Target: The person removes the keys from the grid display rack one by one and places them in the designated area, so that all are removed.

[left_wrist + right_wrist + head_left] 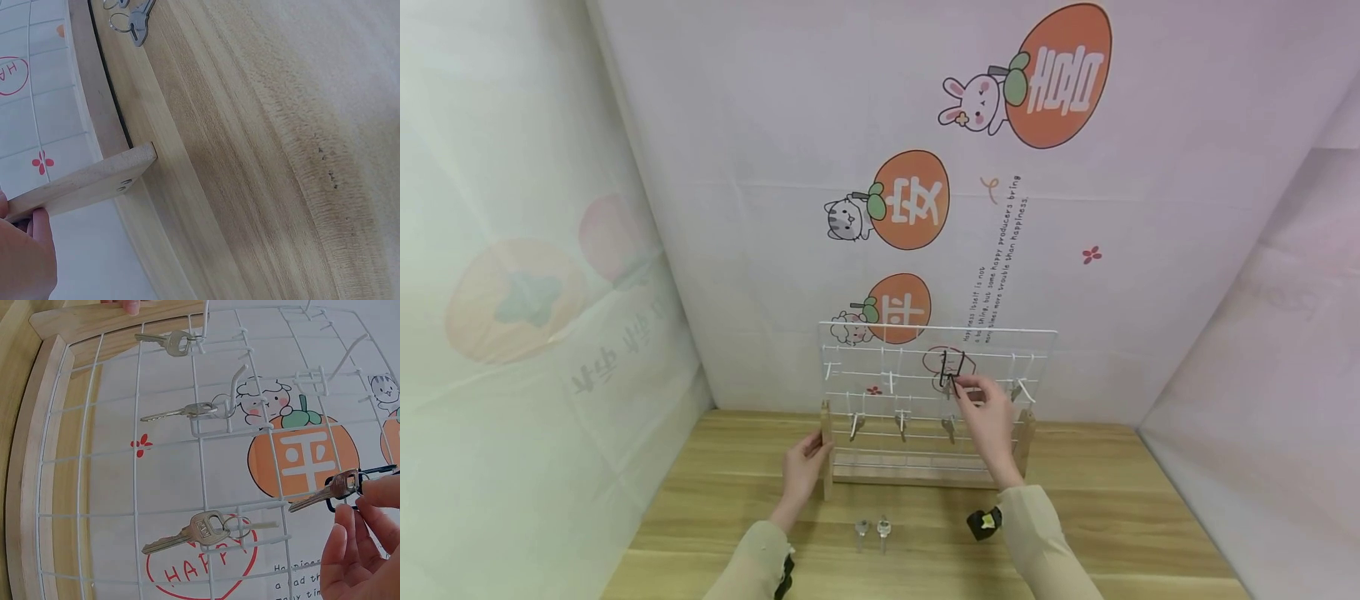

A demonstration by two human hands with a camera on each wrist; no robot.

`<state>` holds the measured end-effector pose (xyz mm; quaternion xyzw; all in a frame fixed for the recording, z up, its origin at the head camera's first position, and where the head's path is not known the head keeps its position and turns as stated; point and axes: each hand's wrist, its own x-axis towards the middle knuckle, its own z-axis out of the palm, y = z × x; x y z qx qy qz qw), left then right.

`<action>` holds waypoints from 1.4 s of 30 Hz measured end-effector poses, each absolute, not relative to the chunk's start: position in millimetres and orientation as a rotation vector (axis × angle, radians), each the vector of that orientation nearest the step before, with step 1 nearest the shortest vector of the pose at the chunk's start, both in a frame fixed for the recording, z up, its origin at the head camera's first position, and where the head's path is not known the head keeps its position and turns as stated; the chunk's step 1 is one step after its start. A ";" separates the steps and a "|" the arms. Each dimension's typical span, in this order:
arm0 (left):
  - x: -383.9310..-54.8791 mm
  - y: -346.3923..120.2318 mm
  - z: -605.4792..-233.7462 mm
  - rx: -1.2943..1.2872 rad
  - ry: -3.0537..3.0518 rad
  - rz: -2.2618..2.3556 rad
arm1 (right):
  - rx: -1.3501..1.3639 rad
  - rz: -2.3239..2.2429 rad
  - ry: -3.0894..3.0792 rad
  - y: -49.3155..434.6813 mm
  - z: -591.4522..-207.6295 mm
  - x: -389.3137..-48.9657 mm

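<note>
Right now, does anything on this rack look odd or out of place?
Yes, one black hook at the right hand looks odd: the other hooks are white. I see nothing spilled or damaged.

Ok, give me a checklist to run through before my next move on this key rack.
1. Rack steadied: ok, the left hand grips its wooden post.
2. Key in hand secure: ok, the right hand pinches it.
3. That key seated on the black hook: cannot tell, the hand hides the join.
4. Lower row filled: ok, three keys hang on white hooks.
5. Spare hooks: ok, two at upper left hold no key.
6. Loose keys hung: not ok, two lie on the table.
</note>
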<state>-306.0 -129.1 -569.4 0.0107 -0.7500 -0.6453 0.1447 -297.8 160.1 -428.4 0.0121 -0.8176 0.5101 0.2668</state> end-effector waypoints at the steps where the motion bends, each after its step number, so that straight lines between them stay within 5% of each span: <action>1: -305.6 -129.0 -569.1 0.035 -2.158 -1.870 | 0.037 1.374 -2.205 159.8 -428.3 -297.9; 42: -305.7 -128.6 -570.3 0.052 -2.163 -1.863 | 0.163 1.444 -2.199 154.8 -428.4 -291.1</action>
